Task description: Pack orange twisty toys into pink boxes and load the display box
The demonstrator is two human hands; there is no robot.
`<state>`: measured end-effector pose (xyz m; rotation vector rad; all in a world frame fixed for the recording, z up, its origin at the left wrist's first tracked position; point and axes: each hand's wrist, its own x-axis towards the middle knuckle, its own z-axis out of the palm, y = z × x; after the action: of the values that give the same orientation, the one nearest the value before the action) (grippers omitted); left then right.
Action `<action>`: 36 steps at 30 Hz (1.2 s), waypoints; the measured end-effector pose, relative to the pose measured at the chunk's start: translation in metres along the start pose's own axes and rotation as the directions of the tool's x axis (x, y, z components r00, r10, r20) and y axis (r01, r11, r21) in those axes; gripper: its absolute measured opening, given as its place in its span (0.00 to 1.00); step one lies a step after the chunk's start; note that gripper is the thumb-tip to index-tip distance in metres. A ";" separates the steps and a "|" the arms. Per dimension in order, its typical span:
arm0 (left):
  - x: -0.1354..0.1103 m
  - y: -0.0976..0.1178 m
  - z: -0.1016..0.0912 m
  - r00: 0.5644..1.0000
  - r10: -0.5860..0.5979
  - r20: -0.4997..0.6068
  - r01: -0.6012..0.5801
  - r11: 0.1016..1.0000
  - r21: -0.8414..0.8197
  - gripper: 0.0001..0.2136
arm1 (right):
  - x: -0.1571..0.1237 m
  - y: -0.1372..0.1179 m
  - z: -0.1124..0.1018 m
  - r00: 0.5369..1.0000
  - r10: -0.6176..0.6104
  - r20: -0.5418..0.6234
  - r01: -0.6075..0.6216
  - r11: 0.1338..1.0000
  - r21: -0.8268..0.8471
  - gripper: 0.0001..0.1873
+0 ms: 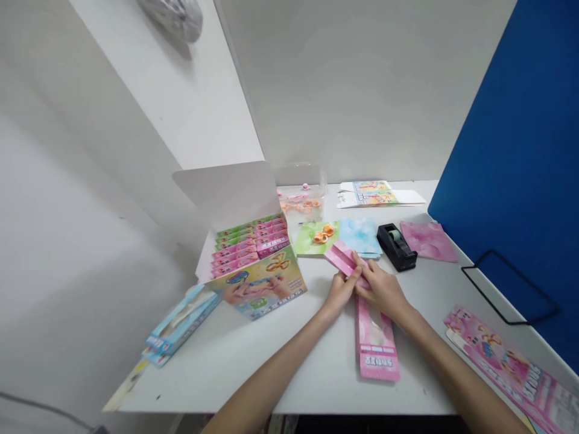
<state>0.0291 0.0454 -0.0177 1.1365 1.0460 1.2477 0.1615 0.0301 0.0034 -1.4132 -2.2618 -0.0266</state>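
Observation:
Both my hands are closed on a folded pink card [338, 258], which has a raised edge along its length and tilts up to the left. My left hand [340, 294] pinches its lower side, and my right hand [380, 288] grips it from the right with the thumb near the left fingers. Beneath the hands lies a flat pink box [379, 352] with a clear window and white lettering; its far end is hidden by my right hand. Just beyond the card, orange twisted pieces [324, 234] rest on a green card [305, 239].
An open display box [266, 289] full of green and pink packets stands left, beside blue boxes [181, 325]. Behind are a clear tray [303, 208], blue cards [359, 236], a black tape dispenser [397, 247], pink cards [427, 241] and flattened cartons [375, 194]. Pink packaging [511, 367] lies right.

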 end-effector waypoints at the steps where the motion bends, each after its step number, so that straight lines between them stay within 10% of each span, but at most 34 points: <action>1: 0.001 0.000 0.000 1.000 -0.001 -0.004 0.001 1.000 0.000 0.31 | 0.000 0.000 0.000 1.000 0.005 -0.006 -0.005 1.000 0.016 0.41; 19: 0.007 -0.004 -0.011 0.956 0.171 -0.236 -0.149 0.983 0.108 0.36 | -0.003 -0.011 0.003 0.994 0.081 -0.071 -0.073 0.992 0.106 0.39; 23: 0.007 0.004 -0.021 0.786 0.519 -0.336 -0.374 0.832 0.410 0.26 | -0.004 -0.015 0.003 0.988 0.078 -0.130 -0.059 0.988 0.140 0.39; 29: 0.011 0.021 -0.044 0.278 0.960 -0.036 -0.503 0.178 0.846 0.15 | -0.004 -0.012 0.005 0.976 0.075 -0.204 -0.047 0.989 0.138 0.40; 32: 0.009 0.026 -0.052 0.229 0.969 0.095 -0.403 0.005 0.915 0.09 | -0.003 -0.009 0.006 0.975 0.084 -0.205 -0.055 0.988 0.143 0.40; 36: 0.000 0.044 -0.051 0.220 0.975 0.029 -0.199 0.016 0.980 0.08 | -0.003 -0.009 0.006 0.977 0.091 -0.193 -0.064 0.988 0.140 0.40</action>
<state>-0.0279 0.0481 0.0176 2.3446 2.0610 2.2354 0.1528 0.0252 -0.0009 -1.3640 -2.0068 0.0080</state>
